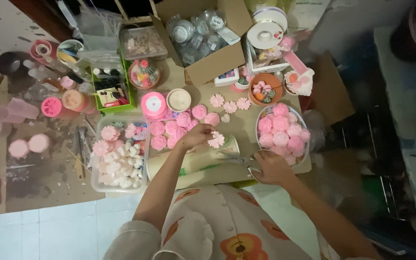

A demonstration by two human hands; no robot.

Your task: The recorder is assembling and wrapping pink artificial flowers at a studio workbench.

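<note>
Dim, soft, blurred right edge

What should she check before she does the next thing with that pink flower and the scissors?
1. Left hand grips the pink flower piece at the fingertips: ok.
2. Right hand holds the scissors: looks ok, blades partly hidden.
3. Scissors apart from the flower, not cutting: ok.
4. Paper cup lying on its side under the hands: not ok, it may roll.
5. Bowl of pink pieces sits near the table edge: cannot tell if it is steady.
</note>
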